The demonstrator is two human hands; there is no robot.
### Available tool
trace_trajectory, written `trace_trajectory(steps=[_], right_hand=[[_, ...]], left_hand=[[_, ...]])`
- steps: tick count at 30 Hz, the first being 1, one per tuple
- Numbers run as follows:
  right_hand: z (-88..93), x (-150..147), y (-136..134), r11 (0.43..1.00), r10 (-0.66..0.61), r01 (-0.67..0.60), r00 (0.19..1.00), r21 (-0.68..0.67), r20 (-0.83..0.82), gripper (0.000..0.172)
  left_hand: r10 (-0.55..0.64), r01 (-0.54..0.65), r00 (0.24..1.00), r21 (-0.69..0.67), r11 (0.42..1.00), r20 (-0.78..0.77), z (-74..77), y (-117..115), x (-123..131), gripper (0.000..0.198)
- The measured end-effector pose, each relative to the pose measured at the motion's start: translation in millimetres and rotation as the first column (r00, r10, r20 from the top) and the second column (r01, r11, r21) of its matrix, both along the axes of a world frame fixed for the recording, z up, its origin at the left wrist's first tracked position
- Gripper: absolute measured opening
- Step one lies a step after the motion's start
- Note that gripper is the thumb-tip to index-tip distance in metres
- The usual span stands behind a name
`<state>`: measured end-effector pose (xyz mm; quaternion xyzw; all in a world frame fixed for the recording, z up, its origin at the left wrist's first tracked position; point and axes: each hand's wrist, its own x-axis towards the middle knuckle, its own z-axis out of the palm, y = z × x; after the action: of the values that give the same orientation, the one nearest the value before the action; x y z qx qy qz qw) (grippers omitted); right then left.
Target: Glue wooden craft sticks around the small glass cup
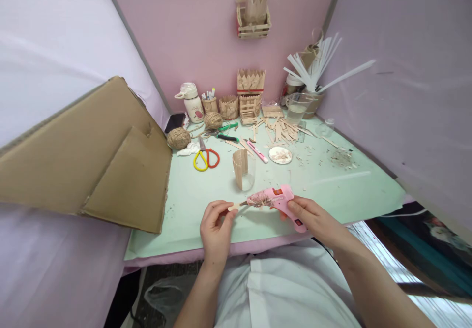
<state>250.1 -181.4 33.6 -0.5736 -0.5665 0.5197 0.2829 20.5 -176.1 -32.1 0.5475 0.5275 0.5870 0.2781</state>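
Note:
My right hand (300,211) is wrapped round the handle of a pink glue gun (282,199), whose nozzle points left. Between the thumb and fingers of my left hand (216,222) is a small pale wooden stick (233,207), mostly hidden by the fingers. The nozzle tip is at the stick; whether they touch I cannot tell. Just beyond both hands stands a clear cup (249,174), with wooden sticks (240,165) upright along its left side.
Scissors (206,160), a pink craft knife (257,151), a white dish (280,155) and a pile of wooden sticks (282,130) lie behind the cup. Twine balls (179,138) are at left beside a cardboard panel (121,170). A cup of water (297,110) stands at back right.

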Motion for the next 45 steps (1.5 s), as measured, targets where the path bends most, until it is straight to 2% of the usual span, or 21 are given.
trace_trajectory(steps=[32, 35, 41, 45], right_hand=[[1.4, 1.8, -1.5, 0.999, -0.03, 0.03, 1.0, -0.033, -0.007, 0.046], [0.6, 3.7, -1.8, 0.998, -0.047, 0.047, 0.999, -0.029, 0.011, 0.049], [1.7, 6.8, -0.9, 0.999, 0.031, -0.032, 0.999, -0.033, -0.006, 0.059], [2.7, 2.6, -1.6, 0.999, 0.001, -0.003, 0.999, -0.043, -0.037, 0.06]], left_hand=[[0.013, -0.013, 1.0, 0.003, 1.0, -0.019, 0.1, 0.4, 0.5, 0.005], [0.014, -0.014, 1.0, 0.001, 1.0, -0.02, 0.3, 0.5, 0.9, 0.005], [0.016, -0.016, 1.0, -0.017, 1.0, -0.021, 1.7, -0.2, 0.8, 0.007], [0.014, -0.014, 1.0, -0.017, 1.0, -0.018, 2.6, -0.4, 1.2, 0.008]])
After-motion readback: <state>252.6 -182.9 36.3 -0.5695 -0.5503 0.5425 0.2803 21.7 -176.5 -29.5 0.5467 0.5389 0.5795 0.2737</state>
